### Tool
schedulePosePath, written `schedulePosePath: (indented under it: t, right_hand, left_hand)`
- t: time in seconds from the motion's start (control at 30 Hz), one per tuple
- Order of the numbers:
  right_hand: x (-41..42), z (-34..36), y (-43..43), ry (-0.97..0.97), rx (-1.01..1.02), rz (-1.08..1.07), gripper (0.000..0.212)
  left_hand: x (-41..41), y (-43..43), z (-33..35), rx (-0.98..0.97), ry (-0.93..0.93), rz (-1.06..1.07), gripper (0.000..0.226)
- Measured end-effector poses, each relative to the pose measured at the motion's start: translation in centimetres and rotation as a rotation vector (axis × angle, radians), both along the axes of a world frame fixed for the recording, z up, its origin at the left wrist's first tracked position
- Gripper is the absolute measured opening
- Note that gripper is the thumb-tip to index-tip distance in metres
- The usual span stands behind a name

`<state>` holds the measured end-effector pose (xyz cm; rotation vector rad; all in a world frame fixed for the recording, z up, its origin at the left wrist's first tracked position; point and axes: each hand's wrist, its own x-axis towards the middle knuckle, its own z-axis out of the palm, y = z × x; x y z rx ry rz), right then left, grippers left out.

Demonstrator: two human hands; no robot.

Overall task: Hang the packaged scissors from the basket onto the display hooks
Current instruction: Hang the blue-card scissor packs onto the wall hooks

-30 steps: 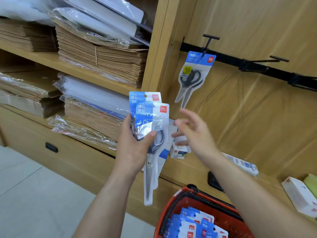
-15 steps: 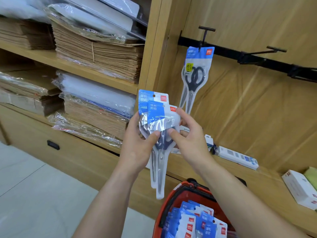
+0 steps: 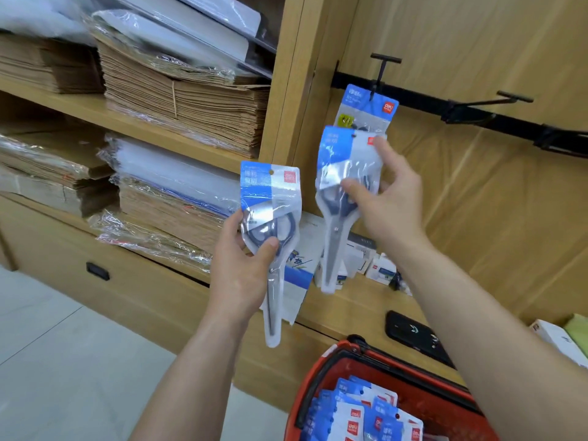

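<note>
My left hand (image 3: 243,272) grips one packaged scissors (image 3: 270,198), blue-and-white card with grey handles, held upright at chest height. My right hand (image 3: 381,198) holds a second packaged scissors (image 3: 337,160) raised toward the wall, just below and overlapping a pack that hangs (image 3: 369,106) on the left black display hook (image 3: 380,71). A second hook (image 3: 496,101) further right on the black rail is bare. The red basket (image 3: 321,374) at the bottom holds several more blue scissors packs (image 3: 359,412).
Wooden shelves on the left carry wrapped stacks of brown paper (image 3: 187,100) and white sheets (image 3: 171,173). A ledge below the hooks holds small boxes (image 3: 378,268), a black phone (image 3: 413,335) and a white box (image 3: 556,342) at the right edge.
My right hand took the front pack off the pair in my left hand and lifted it up and right toward the left hook. My left hand keeps one pack.
</note>
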<state>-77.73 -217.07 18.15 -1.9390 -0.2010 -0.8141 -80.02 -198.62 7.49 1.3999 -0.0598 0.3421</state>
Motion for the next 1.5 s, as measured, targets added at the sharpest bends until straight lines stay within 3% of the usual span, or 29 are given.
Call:
schedulePosePath:
  t: [0.33, 0.77, 1.03, 1.13, 1.27, 1.37, 1.5]
  right_hand:
    - [4.1, 4.7, -1.5, -0.132, -0.083, -0.156, 0.070]
    - [5.3, 4.6, -1.6, -0.100, -0.129, -0.221, 0.070]
    - [7.5, 4.2, -1.6, 0.058, -0.246, -0.307, 0.077]
    - [5.9, 2.3, -1.7, 0.117, -0.216, -0.353, 0.063]
    - [0.3, -2.6, -0.3, 0.187, -0.100, -0.056, 0.033]
    - [-4.0, -5.7, 1.5, 0.336, 0.056, 0.200, 0.040]
    - [-5.5, -7.8, 2.9, 0.326, 0.109, 0.223, 0.057]
  left_hand:
    - [0.0, -0.1, 0.4, -0.009, 0.013, 0.000, 0.052]
    - [-0.3, 0.2, 0.7, -0.032, 0.012, -0.013, 0.051]
    - [-0.7, 0.0, 1.2, -0.012, -0.018, -0.044, 0.055]
    - [-0.7, 0.0, 1.2, 0.012, -0.016, -0.052, 0.053]
    - [-0.4, 0.0, 0.7, 0.032, 0.010, -0.041, 0.041]
    - [-0.5, -0.4, 0.4, 0.061, 0.052, -0.046, 0.028]
    - [-1.0, -0.9, 0.0, 0.089, 0.051, -0.096, 0.022]
